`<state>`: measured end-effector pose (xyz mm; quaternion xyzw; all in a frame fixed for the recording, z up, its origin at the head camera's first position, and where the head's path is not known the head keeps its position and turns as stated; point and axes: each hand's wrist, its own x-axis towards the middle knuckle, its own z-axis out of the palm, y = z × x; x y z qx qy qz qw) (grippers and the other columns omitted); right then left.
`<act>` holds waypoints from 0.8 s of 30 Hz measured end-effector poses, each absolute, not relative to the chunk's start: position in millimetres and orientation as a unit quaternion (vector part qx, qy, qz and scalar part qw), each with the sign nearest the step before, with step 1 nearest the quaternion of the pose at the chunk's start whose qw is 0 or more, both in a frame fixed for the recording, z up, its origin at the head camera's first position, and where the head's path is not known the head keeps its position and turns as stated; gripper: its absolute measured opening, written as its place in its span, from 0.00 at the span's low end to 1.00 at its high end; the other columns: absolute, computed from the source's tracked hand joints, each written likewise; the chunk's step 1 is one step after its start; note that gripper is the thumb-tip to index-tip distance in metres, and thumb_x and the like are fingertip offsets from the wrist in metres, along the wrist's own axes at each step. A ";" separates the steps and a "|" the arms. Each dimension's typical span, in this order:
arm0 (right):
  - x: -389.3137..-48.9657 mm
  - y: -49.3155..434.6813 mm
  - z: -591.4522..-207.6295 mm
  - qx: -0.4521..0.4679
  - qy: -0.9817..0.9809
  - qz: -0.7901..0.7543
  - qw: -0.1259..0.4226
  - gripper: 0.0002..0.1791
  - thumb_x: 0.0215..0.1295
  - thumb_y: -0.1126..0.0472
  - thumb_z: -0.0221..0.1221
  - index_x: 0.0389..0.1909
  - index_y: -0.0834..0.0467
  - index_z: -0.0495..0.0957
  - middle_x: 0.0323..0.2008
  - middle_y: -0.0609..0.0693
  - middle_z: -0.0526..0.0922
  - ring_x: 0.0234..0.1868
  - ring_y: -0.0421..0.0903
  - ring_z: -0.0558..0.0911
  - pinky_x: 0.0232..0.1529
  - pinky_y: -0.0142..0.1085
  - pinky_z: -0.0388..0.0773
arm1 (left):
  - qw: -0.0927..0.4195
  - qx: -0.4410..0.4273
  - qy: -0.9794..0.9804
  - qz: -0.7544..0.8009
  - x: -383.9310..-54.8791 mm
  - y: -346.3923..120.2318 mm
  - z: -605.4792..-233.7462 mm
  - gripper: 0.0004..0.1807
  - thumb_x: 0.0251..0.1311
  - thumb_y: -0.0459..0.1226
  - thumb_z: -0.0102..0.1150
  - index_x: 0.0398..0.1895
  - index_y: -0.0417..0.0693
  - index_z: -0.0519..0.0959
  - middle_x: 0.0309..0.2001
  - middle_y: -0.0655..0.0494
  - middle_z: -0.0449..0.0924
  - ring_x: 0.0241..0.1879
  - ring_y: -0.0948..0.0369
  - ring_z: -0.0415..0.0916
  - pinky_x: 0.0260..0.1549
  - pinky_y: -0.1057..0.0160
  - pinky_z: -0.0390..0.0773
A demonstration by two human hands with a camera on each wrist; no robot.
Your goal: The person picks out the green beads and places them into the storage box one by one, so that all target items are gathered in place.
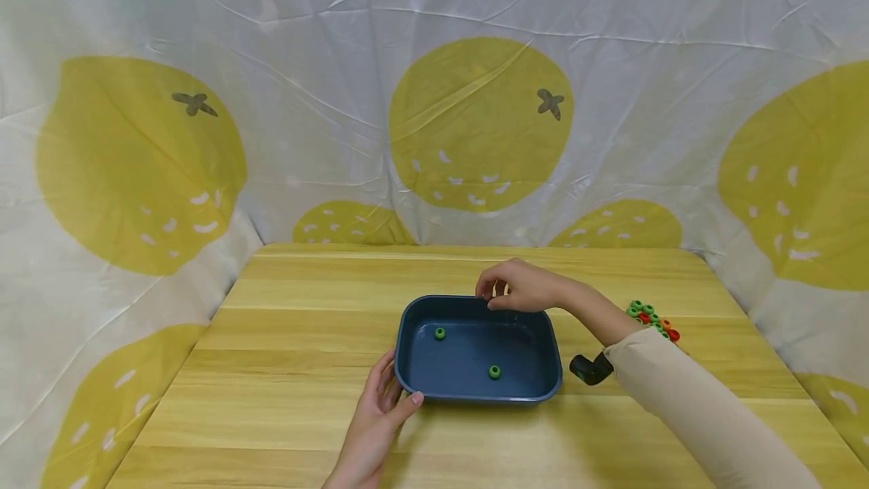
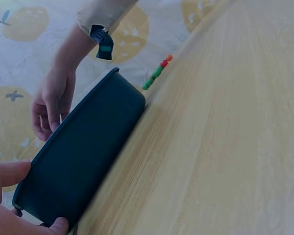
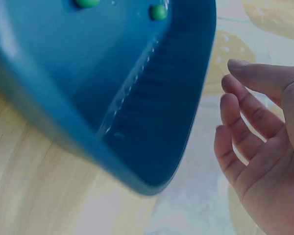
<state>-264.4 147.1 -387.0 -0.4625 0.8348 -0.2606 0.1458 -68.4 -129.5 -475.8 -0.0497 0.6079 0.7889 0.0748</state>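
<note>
A dark blue rectangular bin (image 1: pixel 468 353) stands on the wooden table. Inside it lie two green beads, one (image 1: pixel 440 333) toward the back left and the other (image 1: pixel 494 372) closer to the front. My left hand (image 1: pixel 376 417) holds the bin's front left corner, thumb at the rim and fingers along the outer side. Over the far rim hovers my right hand (image 1: pixel 523 285), its fingers loosely curled. The right wrist view shows nothing between that hand's thumb and fingers (image 3: pixel 255 115), just outside the bin wall (image 3: pixel 186 98).
Green, red and orange beads (image 1: pixel 655 319) lie in a loose group right of the bin, partly behind the right forearm. A black device (image 1: pixel 592 368) is strapped at the right wrist. A lemon-print cloth (image 1: pixel 326 134) hangs behind the table (image 1: pixel 292 368).
</note>
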 end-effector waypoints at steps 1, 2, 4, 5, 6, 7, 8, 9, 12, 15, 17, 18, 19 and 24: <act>-265.0 150.3 -388.1 -0.460 0.836 -0.262 0.146 0.10 0.72 0.69 0.62 0.52 0.63 0.83 0.43 0.55 0.85 0.40 0.42 0.82 0.45 0.39 0.83 | 0.075 -0.049 0.608 0.789 -68.5 -129.5 -475.8 0.48 0.66 0.27 0.65 0.83 0.48 0.48 0.81 0.38 0.46 0.78 0.39 0.44 0.70 0.43 0.63; -265.4 153.6 -389.1 -0.458 0.836 -0.264 0.147 0.10 0.72 0.69 0.62 0.52 0.63 0.83 0.43 0.55 0.85 0.40 0.42 0.82 0.45 0.39 0.83 | 0.074 -0.049 0.609 0.788 -68.5 -129.6 -475.9 0.48 0.66 0.27 0.65 0.83 0.48 0.48 0.81 0.38 0.46 0.78 0.39 0.44 0.70 0.43 0.63; -266.3 160.1 -390.9 -0.452 0.838 -0.267 0.148 0.10 0.72 0.69 0.62 0.52 0.62 0.83 0.43 0.54 0.85 0.40 0.41 0.83 0.45 0.40 0.83 | 0.074 -0.050 0.610 0.788 -68.3 -129.8 -476.0 0.48 0.66 0.27 0.65 0.83 0.48 0.48 0.81 0.38 0.46 0.78 0.39 0.44 0.70 0.43 0.63; -266.5 163.1 -391.4 -0.449 0.839 -0.268 0.147 0.10 0.72 0.69 0.62 0.52 0.63 0.83 0.43 0.54 0.85 0.40 0.42 0.83 0.45 0.40 0.83 | 0.075 -0.051 0.610 0.787 -68.2 -130.0 -476.0 0.48 0.67 0.27 0.65 0.83 0.48 0.48 0.81 0.38 0.46 0.78 0.39 0.44 0.70 0.43 0.63; -266.7 166.1 -391.9 -0.447 0.841 -0.269 0.146 0.10 0.72 0.69 0.62 0.51 0.63 0.83 0.43 0.54 0.85 0.39 0.42 0.83 0.44 0.40 0.83 | 0.075 -0.052 0.612 0.786 -68.3 -130.0 -476.2 0.48 0.67 0.27 0.65 0.83 0.48 0.47 0.81 0.38 0.46 0.78 0.38 0.44 0.70 0.43 0.64; -266.9 168.8 -392.4 -0.444 0.842 -0.269 0.146 0.10 0.72 0.69 0.62 0.52 0.63 0.83 0.43 0.54 0.85 0.39 0.42 0.83 0.44 0.40 0.83 | 0.074 -0.053 0.612 0.785 -68.1 -130.2 -476.1 0.48 0.67 0.28 0.65 0.83 0.48 0.48 0.81 0.38 0.46 0.78 0.38 0.44 0.70 0.43 0.64; -266.8 171.5 -392.6 -0.440 0.844 -0.269 0.146 0.10 0.72 0.69 0.62 0.52 0.63 0.83 0.43 0.53 0.85 0.39 0.42 0.83 0.44 0.40 0.83 | 0.074 -0.054 0.614 0.784 -68.0 -130.3 -476.1 0.48 0.67 0.28 0.65 0.83 0.48 0.47 0.81 0.37 0.46 0.78 0.38 0.44 0.70 0.43 0.64; -266.7 174.2 -392.6 -0.436 0.847 -0.269 0.145 0.10 0.72 0.69 0.62 0.52 0.63 0.83 0.42 0.52 0.85 0.40 0.42 0.83 0.44 0.40 0.83 | 0.074 -0.054 0.615 0.783 -68.0 -130.3 -475.9 0.48 0.67 0.28 0.65 0.83 0.48 0.47 0.81 0.37 0.46 0.78 0.38 0.44 0.70 0.43 0.64; -266.4 181.7 -393.3 -0.427 0.852 -0.269 0.143 0.10 0.72 0.68 0.63 0.51 0.63 0.83 0.41 0.50 0.85 0.39 0.42 0.82 0.44 0.40 0.83 | 0.073 -0.052 0.616 0.782 -68.1 -130.3 -475.9 0.48 0.67 0.28 0.65 0.83 0.47 0.47 0.81 0.37 0.46 0.78 0.38 0.44 0.70 0.43 0.64; -265.6 188.1 -393.3 -0.419 0.855 -0.270 0.141 0.10 0.71 0.68 0.63 0.51 0.64 0.83 0.41 0.50 0.85 0.39 0.42 0.82 0.44 0.40 0.83 | 0.072 -0.050 0.618 0.781 -68.1 -130.0 -476.1 0.48 0.67 0.28 0.66 0.83 0.47 0.47 0.81 0.37 0.45 0.78 0.38 0.45 0.70 0.43 0.64; -265.9 192.4 -394.8 -0.415 0.857 -0.272 0.140 0.10 0.71 0.69 0.62 0.51 0.64 0.83 0.42 0.52 0.85 0.39 0.42 0.82 0.45 0.41 0.83 | 0.072 -0.048 0.620 0.780 -68.4 -129.7 -476.3 0.49 0.67 0.29 0.66 0.83 0.47 0.47 0.81 0.36 0.46 0.78 0.37 0.45 0.70 0.43 0.64; -266.4 194.5 -396.0 -0.415 0.857 -0.272 0.139 0.10 0.71 0.69 0.62 0.51 0.65 0.83 0.43 0.53 0.85 0.39 0.43 0.82 0.45 0.41 0.83 | 0.071 -0.048 0.619 0.781 -68.1 -129.7 -476.3 0.48 0.67 0.29 0.66 0.83 0.47 0.47 0.81 0.37 0.46 0.78 0.37 0.45 0.70 0.42 0.64; -266.8 196.5 -397.2 -0.414 0.857 -0.273 0.138 0.10 0.72 0.69 0.62 0.51 0.64 0.83 0.43 0.53 0.85 0.39 0.43 0.82 0.45 0.41 0.83 | 0.071 -0.049 0.619 0.781 -67.9 -129.7 -476.2 0.48 0.67 0.28 0.66 0.83 0.48 0.48 0.81 0.37 0.46 0.78 0.38 0.45 0.70 0.42 0.64; -267.4 208.1 -399.9 -0.397 0.863 -0.281 0.133 0.09 0.71 0.69 0.62 0.50 0.61 0.83 0.44 0.53 0.84 0.40 0.44 0.82 0.45 0.41 0.83 | 0.071 -0.049 0.616 0.783 -67.0 -129.6 -475.9 0.47 0.67 0.27 0.65 0.83 0.47 0.48 0.81 0.37 0.46 0.78 0.38 0.44 0.71 0.41 0.61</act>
